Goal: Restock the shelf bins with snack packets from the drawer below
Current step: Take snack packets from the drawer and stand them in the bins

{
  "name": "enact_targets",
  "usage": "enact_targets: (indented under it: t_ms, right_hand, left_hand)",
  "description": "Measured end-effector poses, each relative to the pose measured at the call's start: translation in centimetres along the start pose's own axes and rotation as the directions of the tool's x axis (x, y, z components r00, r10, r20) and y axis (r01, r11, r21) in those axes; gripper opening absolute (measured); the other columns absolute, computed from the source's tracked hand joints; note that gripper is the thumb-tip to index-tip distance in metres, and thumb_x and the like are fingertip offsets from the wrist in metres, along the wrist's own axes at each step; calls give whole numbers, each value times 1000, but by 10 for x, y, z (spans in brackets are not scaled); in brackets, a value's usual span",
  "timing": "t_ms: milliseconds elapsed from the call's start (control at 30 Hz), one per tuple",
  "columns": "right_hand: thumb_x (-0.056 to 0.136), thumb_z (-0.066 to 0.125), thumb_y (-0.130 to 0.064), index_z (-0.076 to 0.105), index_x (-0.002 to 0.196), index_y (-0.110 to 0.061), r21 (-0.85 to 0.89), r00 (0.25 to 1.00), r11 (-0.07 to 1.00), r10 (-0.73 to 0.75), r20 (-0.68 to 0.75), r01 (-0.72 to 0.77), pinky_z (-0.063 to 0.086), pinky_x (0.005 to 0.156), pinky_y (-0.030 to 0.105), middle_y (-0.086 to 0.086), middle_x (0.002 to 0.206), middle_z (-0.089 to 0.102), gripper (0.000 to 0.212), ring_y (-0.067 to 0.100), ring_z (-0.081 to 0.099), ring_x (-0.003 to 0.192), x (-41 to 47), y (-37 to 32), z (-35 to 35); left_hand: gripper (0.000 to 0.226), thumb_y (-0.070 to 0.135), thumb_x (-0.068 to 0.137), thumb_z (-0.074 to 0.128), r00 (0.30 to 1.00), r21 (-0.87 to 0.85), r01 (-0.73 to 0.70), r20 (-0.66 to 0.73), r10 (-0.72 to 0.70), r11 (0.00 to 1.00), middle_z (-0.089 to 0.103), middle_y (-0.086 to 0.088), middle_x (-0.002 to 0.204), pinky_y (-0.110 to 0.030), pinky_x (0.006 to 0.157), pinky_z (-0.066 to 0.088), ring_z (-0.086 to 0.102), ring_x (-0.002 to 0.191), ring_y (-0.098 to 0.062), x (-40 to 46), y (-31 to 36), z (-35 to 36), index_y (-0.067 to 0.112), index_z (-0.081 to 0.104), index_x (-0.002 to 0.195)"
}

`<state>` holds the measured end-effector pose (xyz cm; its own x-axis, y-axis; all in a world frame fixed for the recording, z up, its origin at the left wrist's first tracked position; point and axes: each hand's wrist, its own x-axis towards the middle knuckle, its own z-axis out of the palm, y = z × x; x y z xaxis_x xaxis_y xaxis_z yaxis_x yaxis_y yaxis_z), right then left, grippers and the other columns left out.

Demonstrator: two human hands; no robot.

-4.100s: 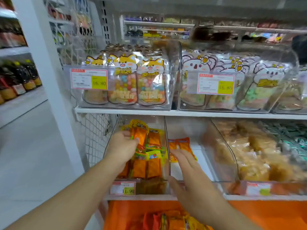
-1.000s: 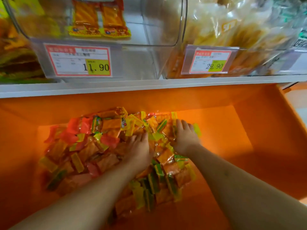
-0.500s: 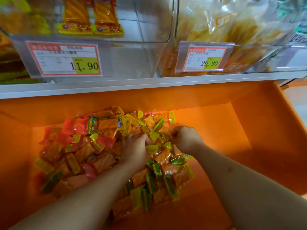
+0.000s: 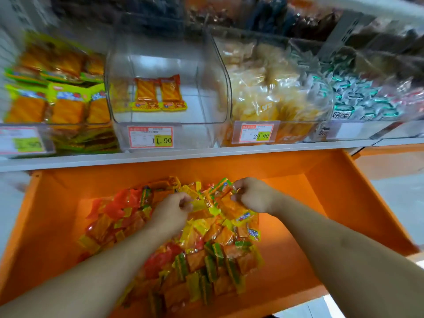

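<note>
Head view, looking down past the shelf edge into the pulled-out orange drawer [image 4: 344, 203]. Both hands deep in the heap of snack packets [image 4: 206, 255] on the drawer floor. Left hand [image 4: 171, 211] curled tight, fingers closed around yellow-ended packets near the top of the pile. Right hand [image 4: 252, 195] likewise bunched, pinching a small cluster of orange and green packets just lifted off the heap. Fists turned inward and close together, probably to gather a double handful in one trip rather than single pieces.

Directly above, on the white shelf [image 4: 206, 154], the clear middle bin [image 4: 213, 72] with only two orange packets [image 4: 158, 94] lying flat on its floor, behind the 11.90 price tag [image 4: 150, 137]; plainly the bin in need of filling, and placed right over the drawer, so a short lift up and forward would do. Left bin [image 4: 57, 88] already stacked with green-topped packets; right bin [image 4: 275, 92] full of pale yellow bagged snacks, with silvery-green wrapped pieces [image 4: 358, 97] further right.

Restocking judged barely begun for the middle bin. Slippery wrappers, loosely bunched: some risk of packets slipping out on the way up over the bin's front lip.
</note>
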<state>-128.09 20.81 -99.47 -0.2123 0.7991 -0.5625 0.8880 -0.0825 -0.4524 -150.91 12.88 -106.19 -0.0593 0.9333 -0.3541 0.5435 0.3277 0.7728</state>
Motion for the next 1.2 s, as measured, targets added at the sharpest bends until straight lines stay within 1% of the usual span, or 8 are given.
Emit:
enact_targets:
  t_ms: [167, 267, 400, 633, 800, 967, 1067, 1200]
  right_hand:
    - [100, 62, -3, 45, 68, -16, 155, 981, 969, -189, -38, 192, 30, 51, 27, -14, 51, 43, 38, 5, 37, 49, -67, -58, -31]
    - [101, 61, -3, 43, 68, -21, 278, 955, 914, -283, -84, 295, 27, 50, 23, -13, 53, 37, 41, 6, 33, 51, -110, -95, -37]
    - [101, 65, -12, 41, 66, -25, 320, 901, 843, -403, -158, 433, 23, 52, 28, -7, 63, 29, 45, 10, 28, 58, -150, -132, -29]
    - [98, 72, -21, 59, 86, -34, 242, 799, 777, -486, -355, 581, 43, 64, 24, -16, 81, 54, 22, 7, 48, 67, -165, -168, -6]
    - [99, 68, -20, 58, 97, -12, 451, 813, 677, -453, -367, 581, 38, 72, 32, -2, 83, 48, 12, 13, 44, 78, -156, -195, -1]
    - [102, 62, -8, 54, 96, -7, 527, 799, 602, -479, -363, 600, 31, 61, 26, 5, 73, 33, 10, 18, 31, 72, -147, -207, -1]
    - [103, 60, -4, 56, 96, -10, 521, 771, 572, -520, -367, 634, 35, 58, 17, -16, 64, 47, 10, 11, 38, 65, -148, -214, -5]
    - [101, 63, -7, 58, 102, -8, 516, 761, 564, -533, -368, 645, 35, 64, 26, -21, 73, 55, 5, 14, 40, 71, -146, -219, -8]
  left_hand:
    - [2, 19, 99, 68, 995, -131, -16, -99, 3, 991, 75, -4, 103, -37, 86, 57, 73, 99, -26, -40, 39, -78, 20, 70, 98]
    - [11, 8, 104, 58, 999, -418, 21, -34, -39, 908, 73, -17, 102, -51, 73, 65, 76, 80, -43, -82, 68, -124, 13, 67, 103]
    - [19, -5, 102, 52, 1000, -554, -29, -16, 25, 832, 76, -25, 99, -42, 66, 66, 76, 77, -43, -132, 97, -175, 0, 69, 109]
    - [24, -12, 98, 55, 992, -645, -119, -45, 117, 755, 77, -21, 106, -34, 71, 65, 75, 95, -39, -172, 108, -222, -2, 72, 111]
    - [28, -18, 90, 61, 989, -732, -142, -72, 132, 666, 78, -15, 102, -44, 84, 64, 76, 96, -34, -173, 109, -234, 4, 73, 105]
    - [38, 9, 66, 73, 993, -818, -43, 30, 117, 574, 70, -21, 103, -45, 81, 63, 72, 83, -27, -158, 117, -241, 1, 70, 103]
    - [36, 35, 92, 65, 991, -875, -11, 57, 125, 485, 70, -17, 93, -39, 76, 59, 68, 79, -24, -153, 119, -245, 0, 68, 101]
    - [31, 17, 84, 72, 994, -799, -40, 31, 108, 600, 73, -14, 102, -33, 82, 55, 72, 91, -20, -147, 112, -246, 3, 72, 111]
